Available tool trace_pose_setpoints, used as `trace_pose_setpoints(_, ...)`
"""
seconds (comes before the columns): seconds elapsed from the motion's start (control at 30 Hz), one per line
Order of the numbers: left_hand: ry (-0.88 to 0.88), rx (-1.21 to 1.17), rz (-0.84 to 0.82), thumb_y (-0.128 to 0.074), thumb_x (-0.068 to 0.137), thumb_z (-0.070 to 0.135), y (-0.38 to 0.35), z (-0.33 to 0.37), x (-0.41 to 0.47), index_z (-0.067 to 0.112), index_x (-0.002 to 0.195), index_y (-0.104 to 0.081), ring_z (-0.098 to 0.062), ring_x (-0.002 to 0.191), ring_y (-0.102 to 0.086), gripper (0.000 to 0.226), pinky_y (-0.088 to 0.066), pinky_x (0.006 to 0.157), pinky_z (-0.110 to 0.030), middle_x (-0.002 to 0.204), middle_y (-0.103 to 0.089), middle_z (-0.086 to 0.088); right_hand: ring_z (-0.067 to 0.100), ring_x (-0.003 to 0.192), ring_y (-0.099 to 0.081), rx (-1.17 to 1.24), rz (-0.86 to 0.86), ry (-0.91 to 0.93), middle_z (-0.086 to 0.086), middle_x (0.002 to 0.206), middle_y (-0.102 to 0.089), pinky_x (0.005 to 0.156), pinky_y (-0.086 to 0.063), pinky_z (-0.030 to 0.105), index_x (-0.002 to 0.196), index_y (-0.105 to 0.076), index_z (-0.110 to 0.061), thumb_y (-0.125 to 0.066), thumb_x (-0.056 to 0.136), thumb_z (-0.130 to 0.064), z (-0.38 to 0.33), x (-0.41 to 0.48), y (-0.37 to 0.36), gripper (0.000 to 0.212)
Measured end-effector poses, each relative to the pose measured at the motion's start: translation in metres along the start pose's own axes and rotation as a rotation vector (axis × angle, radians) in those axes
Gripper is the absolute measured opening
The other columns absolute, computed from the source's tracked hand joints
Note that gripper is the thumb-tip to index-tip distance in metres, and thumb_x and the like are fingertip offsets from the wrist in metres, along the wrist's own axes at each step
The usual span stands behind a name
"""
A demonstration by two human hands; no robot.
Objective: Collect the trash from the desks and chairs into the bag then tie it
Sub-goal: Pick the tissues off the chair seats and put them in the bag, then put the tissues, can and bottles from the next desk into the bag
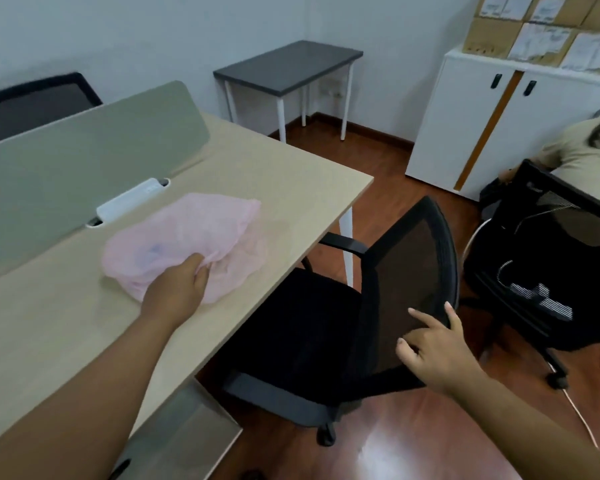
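Note:
A thin pink plastic bag (187, 233) lies crumpled on the beige desk (291, 174), with something bluish showing faintly through it. My left hand (177, 289) grips the bag's near edge, fingers bunched on the plastic. My right hand (433, 348) hovers at the mesh backrest of a black office chair (326, 327), fingers spread and holding nothing. The chair's seat looks bare.
A grey-green divider panel (84, 150) and a white power strip (129, 202) run along the desk's back. A small dark table (288, 64) stands in the corner, a white cabinet (482, 126) at right. A seated person (586, 150) and a second black chair (541, 271) are at far right.

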State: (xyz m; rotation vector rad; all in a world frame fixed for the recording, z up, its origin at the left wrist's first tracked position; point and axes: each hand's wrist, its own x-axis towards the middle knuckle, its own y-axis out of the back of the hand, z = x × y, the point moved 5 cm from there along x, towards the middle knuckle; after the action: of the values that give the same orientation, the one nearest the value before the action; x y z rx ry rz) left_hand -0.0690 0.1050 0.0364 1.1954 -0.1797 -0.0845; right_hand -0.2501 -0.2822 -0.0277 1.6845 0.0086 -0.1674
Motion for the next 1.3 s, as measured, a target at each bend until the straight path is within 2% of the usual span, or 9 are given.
trace_pose_setpoints(0.3, 0.062, 0.032, 0.011, -0.041, 0.105, 0.032, 0.027, -0.036, -0.007, 0.013, 0.106, -0.056, -0.040, 0.085, -0.064, 0.023, -0.042, 0.064, -0.037, 0.091, -0.069, -0.019, 0.000, 0.132, -0.038, 0.063, 0.014, 0.033, -0.014, 0.074, -0.066, 0.110, 0.024, 0.045, 0.056, -0.057, -0.022, -0.015, 0.082, -0.046, -0.119, 0.019, -0.015, 0.055)
trace_pose_setpoints(0.57, 0.043, 0.017, 0.093, -0.043, 0.104, 0.036, 0.049, -0.075, -0.009, 0.016, 0.110, -0.059, -0.041, 0.083, -0.065, 0.026, -0.043, 0.062, -0.037, 0.086, -0.070, -0.018, 0.011, 0.094, -0.051, 0.102, 0.008, 0.013, -0.005, 0.065, -0.057, 0.117, 0.011, 0.052, 0.059, -0.054, -0.020, -0.031, 0.087, -0.038, -0.234, 0.051, -0.012, 0.041)
trace_pose_setpoints(0.77, 0.013, -0.008, 0.126, -0.048, 0.102, 0.036, 0.072, -0.106, -0.003, 0.017, 0.107, -0.061, -0.042, 0.083, -0.064, 0.023, -0.042, 0.061, -0.037, 0.086, -0.069, -0.019, 0.015, 0.092, -0.050, 0.119, -0.033, -0.010, -0.006, 0.064, -0.052, 0.116, -0.009, 0.050, 0.055, -0.043, -0.023, -0.032, 0.085, -0.039, -0.291, 0.073, -0.014, 0.036)
trace_pose_setpoints(0.93, 0.051, -0.052, 0.180, -0.050, 0.102, 0.037, 0.098, -0.128, -0.002, 0.015, 0.104, -0.061, -0.043, 0.083, -0.063, 0.024, -0.046, 0.064, -0.039, 0.086, -0.067, -0.021, 0.020, 0.091, -0.054, 0.073, -0.069, -0.016, -0.004, 0.085, -0.060, 0.088, -0.033, 0.039, 0.077, -0.055, -0.023, -0.036, 0.088, -0.041, -0.304, 0.091, -0.009, 0.029)
trace_pose_setpoints(1.0, 0.093, -0.070, 0.189, -0.051, 0.101, 0.037, 0.107, -0.138, -0.005, 0.017, 0.106, -0.062, -0.042, 0.083, -0.063, 0.024, -0.047, 0.066, -0.039, 0.088, -0.068, -0.019, 0.026, 0.093, -0.057, 0.110, 0.098, -0.003, 0.003, 0.101, -0.058, 0.075, -0.041, 0.038, 0.104, -0.056, -0.018, -0.050, 0.087, -0.042, -0.307, 0.114, 0.009, 0.030)
trace_pose_setpoints(1.07, 0.150, -0.094, 0.208, -0.052, 0.100, 0.039, 0.117, -0.150, -0.009, 0.018, 0.103, -0.062, -0.041, 0.081, -0.061, 0.024, -0.044, 0.065, -0.036, 0.086, -0.067, -0.017, 0.033, 0.100, -0.055, 0.124, 0.301, 0.074, 0.011, 0.114, -0.054, 0.074, -0.048, 0.042, 0.127, -0.050, -0.016, -0.072, 0.074, -0.043, -0.316, 0.146, 0.031, 0.063)
trace_pose_setpoints(1.13, 0.216, -0.120, 0.243, -0.054, 0.099, 0.041, 0.129, -0.163, -0.016, 0.019, 0.100, -0.062, -0.039, 0.079, -0.059, 0.023, -0.043, 0.063, -0.036, 0.082, -0.066, -0.015, 0.039, 0.118, -0.048, 0.108, 0.354, 0.157, 0.017, 0.133, -0.047, 0.091, -0.045, 0.048, 0.140, -0.041, -0.020, -0.079, 0.065, -0.046, -0.333, 0.178, 0.044, 0.088)
trace_pose_setpoints(1.2, 0.306, -0.141, 0.270, -0.059, 0.095, 0.044, 0.140, -0.179, -0.026, 0.021, 0.097, -0.062, -0.036, 0.077, -0.058, 0.023, -0.046, 0.065, -0.036, 0.080, -0.065, -0.012, 0.045, 0.123, -0.045, 0.100, 0.367, 0.227, 0.018, 0.138, -0.047, 0.099, -0.038, 0.054, 0.135, -0.049, -0.021, -0.077, 0.071, -0.037, -0.357, 0.204, 0.053, 0.072)
trace_pose_setpoints(1.3, 0.470, -0.138, 0.320, -0.065, 0.090, 0.048, 0.161, -0.212, -0.047, 0.024, 0.096, -0.063, -0.032, 0.079, -0.059, 0.026, -0.048, 0.069, -0.037, 0.082, -0.065, -0.005, 0.042, 0.094, -0.059, 0.207, 0.329, 0.301, 0.014, 0.105, -0.063, 0.081, -0.044, 0.043, 0.101, -0.064, -0.014, -0.048, 0.080, -0.008, -0.401, 0.226, 0.073, 0.027)
